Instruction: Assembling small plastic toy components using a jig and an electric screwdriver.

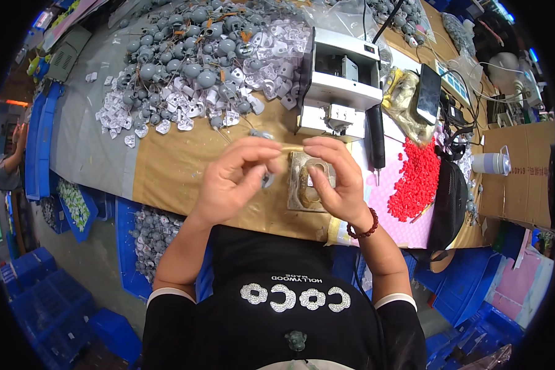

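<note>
My left hand is curled, thumb bent toward the fingers. A small grey plastic part shows at its thumb and fingertips, partly hidden and blurred. Another grey piece lies just beyond its knuckles. My right hand hovers over a square metal fixture with a rounded brownish recess. Its fingers bend toward my left hand, thumb apart from them, and nothing clear shows in its grasp. Fingertips of both hands nearly meet above the fixture's far left corner.
Heaped grey round parts and white plastic pieces cover the far left. A white and black machine stands beyond my right hand. Further right are a black screwdriver, red pieces and a phone. A blue bin sits below the table.
</note>
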`<action>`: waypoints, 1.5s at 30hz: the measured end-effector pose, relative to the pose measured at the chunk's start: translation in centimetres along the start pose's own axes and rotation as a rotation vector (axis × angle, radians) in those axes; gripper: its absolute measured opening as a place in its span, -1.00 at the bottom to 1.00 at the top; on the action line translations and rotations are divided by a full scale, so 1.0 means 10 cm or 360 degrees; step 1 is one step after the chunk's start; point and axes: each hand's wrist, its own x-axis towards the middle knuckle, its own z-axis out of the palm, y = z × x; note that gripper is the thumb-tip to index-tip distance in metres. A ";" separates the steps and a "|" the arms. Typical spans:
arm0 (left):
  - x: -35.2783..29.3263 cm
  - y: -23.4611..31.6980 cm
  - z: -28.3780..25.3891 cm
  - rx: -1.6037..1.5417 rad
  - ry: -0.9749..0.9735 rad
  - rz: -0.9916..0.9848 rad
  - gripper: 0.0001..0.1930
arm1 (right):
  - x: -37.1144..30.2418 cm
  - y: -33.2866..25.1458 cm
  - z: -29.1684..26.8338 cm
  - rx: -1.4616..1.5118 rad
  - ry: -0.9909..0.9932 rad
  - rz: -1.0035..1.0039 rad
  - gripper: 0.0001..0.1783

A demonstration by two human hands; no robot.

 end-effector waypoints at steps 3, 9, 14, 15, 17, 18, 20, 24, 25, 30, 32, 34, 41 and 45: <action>-0.01 -0.10 -0.01 -0.0138 -0.0127 -0.0180 -0.62 | 0.06 -0.04 0.12 0.0107 -0.0147 0.0029 -0.52; -0.13 -0.60 -0.23 -0.0218 0.0253 -0.0585 -0.45 | -0.15 0.35 0.64 0.0565 -0.0501 0.0710 -0.45; -0.15 -0.53 -0.36 -0.0082 0.0398 -0.0462 -0.44 | 0.03 0.32 0.70 0.0784 -0.0634 0.0791 -0.58; -0.13 -0.45 -0.38 -0.0056 0.0392 -0.0451 -0.44 | 0.13 0.26 0.69 0.0674 -0.0528 0.0570 -0.63; -0.07 -0.26 -0.38 -0.0134 0.0213 -0.0361 -0.50 | 0.31 0.17 0.66 0.0478 -0.0329 0.0262 -0.71; -0.05 -0.20 -0.39 -0.0170 0.0122 -0.0315 -0.52 | 0.41 0.13 0.64 0.0396 -0.0237 0.0169 -0.74; -0.01 -0.21 -0.45 0.0265 -0.0080 -0.0288 -0.58 | 0.54 0.05 0.63 0.0546 -0.0059 0.0355 -0.75; 0.06 -0.44 -0.59 0.0313 0.0090 -0.0510 -0.58 | 0.62 0.43 0.73 0.0158 -0.0301 0.0268 -0.75; 0.05 -0.48 -0.62 0.0178 0.0195 -0.0594 -0.57 | 0.64 0.34 0.69 0.0249 -0.0330 0.0344 -0.74; 0.11 -0.35 -0.54 0.0035 0.0220 -0.0478 -0.49 | 0.66 0.50 0.72 0.0169 -0.0508 0.0640 -0.79; 0.11 -0.35 -0.53 0.0105 0.0289 -0.0414 -0.51 | 0.67 0.51 0.68 0.0259 -0.0261 0.0497 -0.80; 0.07 -0.38 -0.48 0.0100 0.0365 -0.0394 -0.54 | 0.59 0.52 0.66 0.0204 -0.0223 0.0439 -0.82; 0.00 -0.28 -0.42 -0.0146 0.0402 -0.0475 -0.70 | 0.58 0.34 0.48 0.0546 -0.0123 0.0422 -0.82; 0.01 -0.09 -0.19 -0.0565 0.0300 -0.0470 -0.71 | 0.45 0.17 0.17 0.0951 -0.0132 0.0650 -0.81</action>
